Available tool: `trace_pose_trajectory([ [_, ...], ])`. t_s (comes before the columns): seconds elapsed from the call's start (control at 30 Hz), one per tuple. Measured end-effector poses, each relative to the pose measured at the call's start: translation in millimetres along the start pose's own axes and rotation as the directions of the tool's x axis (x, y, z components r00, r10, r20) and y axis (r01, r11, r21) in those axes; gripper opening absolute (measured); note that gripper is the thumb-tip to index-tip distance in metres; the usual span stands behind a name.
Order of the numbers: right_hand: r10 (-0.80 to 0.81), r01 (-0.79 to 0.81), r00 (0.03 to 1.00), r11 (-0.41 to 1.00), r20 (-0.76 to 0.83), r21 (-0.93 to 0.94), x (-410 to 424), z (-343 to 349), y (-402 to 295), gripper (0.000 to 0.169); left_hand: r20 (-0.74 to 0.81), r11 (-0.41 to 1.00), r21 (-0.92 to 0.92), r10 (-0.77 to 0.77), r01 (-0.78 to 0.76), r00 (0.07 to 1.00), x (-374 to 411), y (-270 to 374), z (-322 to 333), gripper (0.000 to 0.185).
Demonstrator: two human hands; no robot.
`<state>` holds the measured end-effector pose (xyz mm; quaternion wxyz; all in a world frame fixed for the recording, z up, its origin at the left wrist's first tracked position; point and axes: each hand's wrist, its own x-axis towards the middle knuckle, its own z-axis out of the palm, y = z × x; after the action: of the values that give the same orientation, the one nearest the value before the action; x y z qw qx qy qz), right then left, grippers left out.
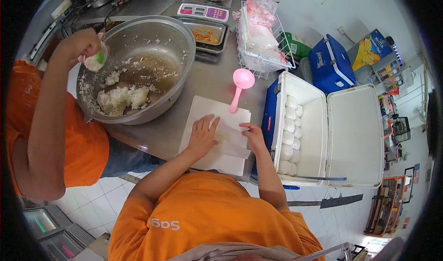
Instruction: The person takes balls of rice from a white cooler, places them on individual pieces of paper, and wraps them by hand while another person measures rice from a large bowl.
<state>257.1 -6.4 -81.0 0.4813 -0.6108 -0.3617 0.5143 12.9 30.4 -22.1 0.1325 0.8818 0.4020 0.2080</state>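
White paper sheets (228,162) lie on the steel table in front of me. My left hand (203,134) rests on them with its fingers spread, palm down. At their right edge, the thumb and fingers of my right hand (253,135) pinch the edge of a sheet. A pink plastic scoop (243,79) lies just beyond, its handle end at the paper's top edge. To the left stands a large metal basin (187,36) with a clump of white rice (121,98) at its near side and grains stuck to its wall.
A co-worker's hand (81,46) holds a small container over the basin. Right of the table is an open cooler (311,129) with wrapped white bundles (289,124). Behind are a wire basket (283,46) of plastic bags, a digital scale (203,12) and metal trays (223,41).
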Motion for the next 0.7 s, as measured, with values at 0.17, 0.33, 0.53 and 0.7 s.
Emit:
trace_pose_trajectory([
  [0.17,-0.419,0.381,0.869,0.906,-0.263,-0.183,-33,10,-2,0.027,0.134,0.971,0.185,0.13,-0.154,0.982,25,-2,-7,0.068],
  [0.33,-0.856,0.558,0.517,0.312,0.029,-0.769,-94,40,-3,0.023,0.307,0.983,-0.018,0.177,-0.18,0.935,37,-27,19,0.026],
  [0.53,-0.532,0.767,0.598,0.163,0.6,-0.62,-87,72,5,0.039,0.439,0.992,-0.106,0.107,-0.067,0.892,55,-7,3,0.019],
  [0.7,-0.528,0.702,0.647,0.129,0.55,-0.701,-76,78,18,0.037,0.592,0.978,0.018,0.158,-0.208,0.79,33,-1,4,0.027],
])
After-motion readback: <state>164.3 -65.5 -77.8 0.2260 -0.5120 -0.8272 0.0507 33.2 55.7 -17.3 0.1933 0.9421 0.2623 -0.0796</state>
